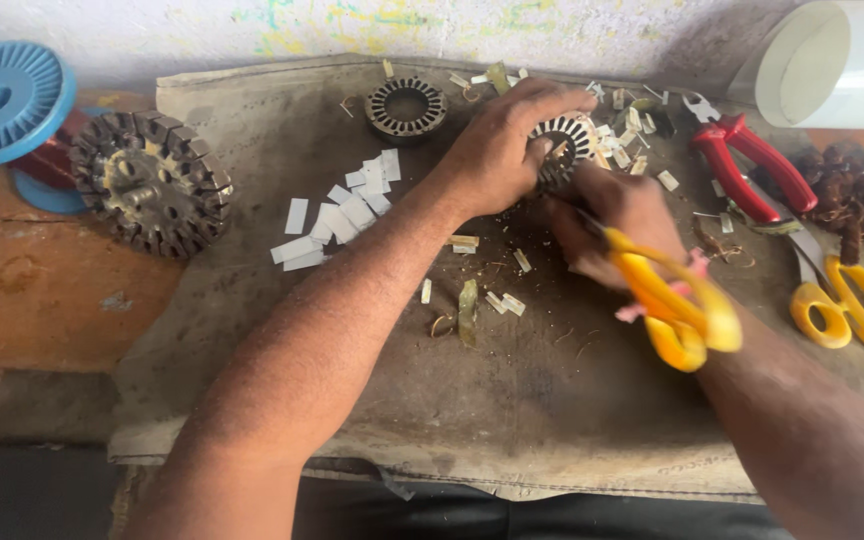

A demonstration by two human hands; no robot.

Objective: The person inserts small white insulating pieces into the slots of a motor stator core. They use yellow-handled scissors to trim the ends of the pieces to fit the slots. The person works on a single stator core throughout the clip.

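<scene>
My left hand (500, 142) grips a small ring-shaped slotted metal stator core (564, 146) on the cloth-covered bench (512, 400). My right hand (617, 222) holds yellow-handled scissors (674, 305), their blades pointing up toward the core; the blade tips are hidden by my hands. White paper strips stick out of the core's slots. Small cut paper bits (624, 130) lie scattered just right of the core.
A second small stator ring (406, 108) lies behind. A large dark stator (152, 182) and blue spool (4, 100) sit left. White paper strips (342, 212) are mid-cloth. Red pliers (752, 165), another yellow scissors (847, 305), brown wire scraps (852, 190) and a white tube (832, 60) are right.
</scene>
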